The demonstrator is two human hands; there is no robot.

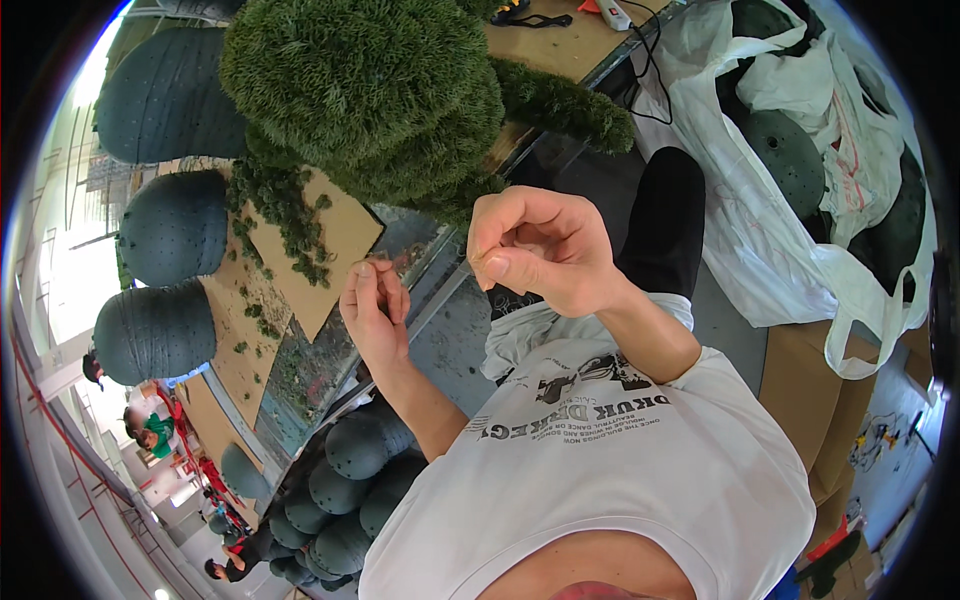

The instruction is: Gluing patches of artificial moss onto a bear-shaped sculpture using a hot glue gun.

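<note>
My right hand (560,250) is raised in front of my shirt, its thumb and fingertips pinched together. Whatever may be between them is too small to make out. Lower and to the left, my left hand (378,308) hovers by the table edge with curled fingers and the thumb against them; its grip, if any, is hidden. Beyond both hands stands a large, bushy green artificial plant ball (365,85), apart from the left hand and just past the right one. Loose green sprigs (290,225) lie scattered on a cardboard sheet (325,210).
Dark green perforated domes (175,228) line the table's left side, and several more (350,450) are piled below it. A white woven sack (740,200) holding similar domes stands at right, near a cardboard box (805,385). A power strip (612,14) lies at the far edge. People work at far left.
</note>
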